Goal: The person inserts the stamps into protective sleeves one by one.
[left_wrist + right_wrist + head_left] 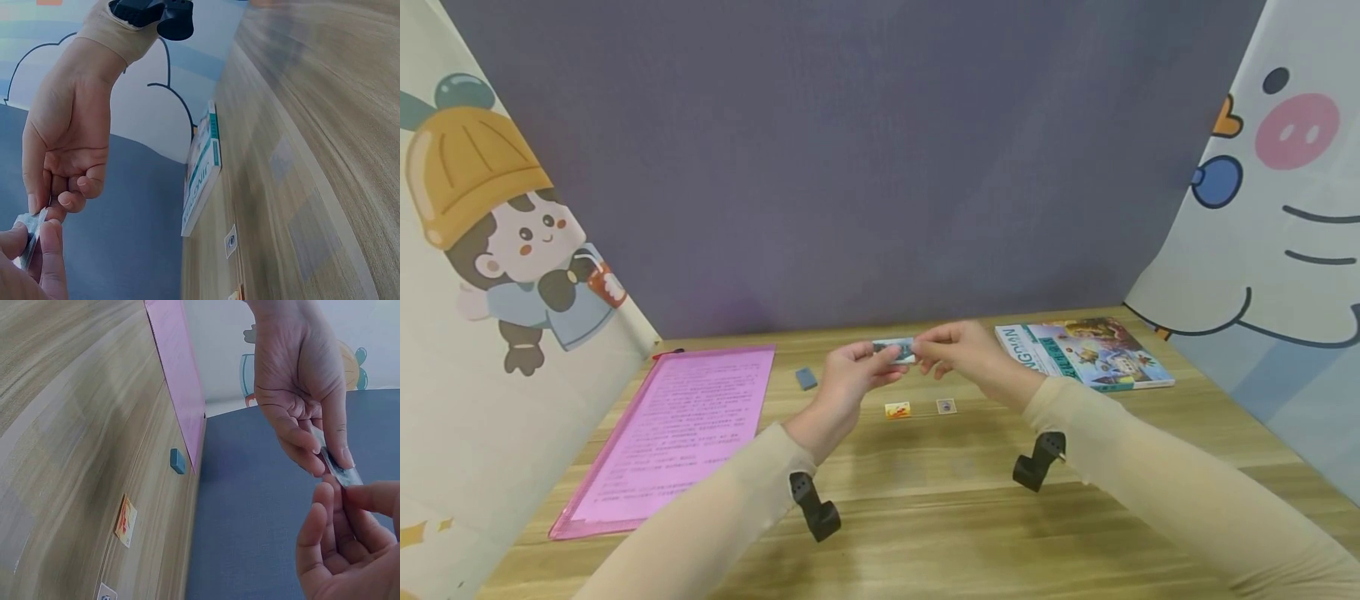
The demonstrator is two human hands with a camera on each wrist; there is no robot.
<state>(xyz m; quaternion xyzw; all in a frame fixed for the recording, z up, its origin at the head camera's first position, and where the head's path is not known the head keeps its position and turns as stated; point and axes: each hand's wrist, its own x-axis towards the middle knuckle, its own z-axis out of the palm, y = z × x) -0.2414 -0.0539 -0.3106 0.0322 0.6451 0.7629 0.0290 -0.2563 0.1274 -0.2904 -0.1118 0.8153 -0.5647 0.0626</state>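
Both hands hold one small pale-blue printed card (894,347) above the middle of the wooden table (925,517). My left hand (853,379) pinches its left end between thumb and fingers. My right hand (958,350) pinches the right end. In the right wrist view the card (337,464) stands edge-on between the fingertips of both hands. In the left wrist view the card (31,236) shows at the lower left. Below the hands lie an orange sticker (897,410) and a small blue-and-white sticker (946,406) flat on the table.
A pink plastic folder (681,429) with a printed sheet lies at the left. A small blue eraser (806,378) sits beside it. A picture book (1082,352) lies at the back right. Cartoon-printed panels and a grey-blue back wall enclose the table.
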